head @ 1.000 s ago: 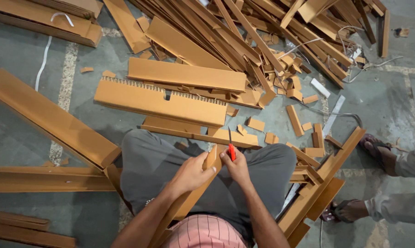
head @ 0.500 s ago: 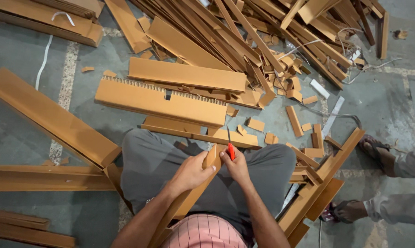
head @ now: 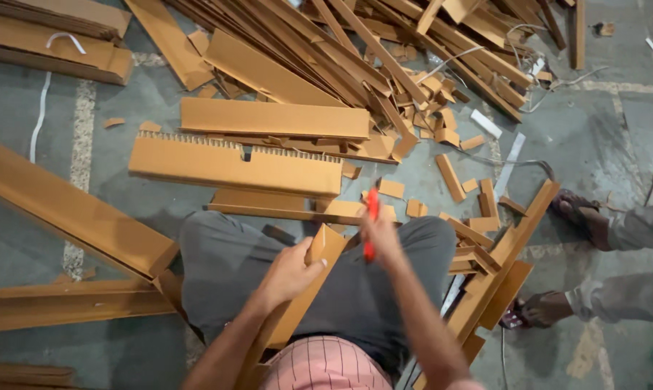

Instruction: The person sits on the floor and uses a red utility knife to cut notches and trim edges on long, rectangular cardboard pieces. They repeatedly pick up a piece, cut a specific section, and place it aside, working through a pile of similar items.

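While the floor [head: 615, 137] is pretty much buried under brown cardboard offcuts, the biggest piece in view is the long cardboard beam [head: 66, 209] lying diagonally at the left. Next down in size, a toothed cardboard panel [head: 232, 165] is laid flat ahead of the knees, with a plain flat cardboard panel [head: 272, 118] just beyond it. A big messy pile of strips [head: 384, 50] is heaped at the top.

Closer in, a cardboard strip [head: 297, 307] is propped at a slant across the grey-trousered lap. It's clamped near its upper end by the left hand [head: 289, 273], fingers curled over the edge, forearm angled up from the lower left. The right hand [head: 381, 235] is raised just beside that upper end, closed around a red-handled cutter [head: 370, 224], which is held roughly upright. It's a bit blurred, so whether the blade touches the strip can't be told.

Off to the right, another person's sandalled feet [head: 550, 307] are planted on the floor.
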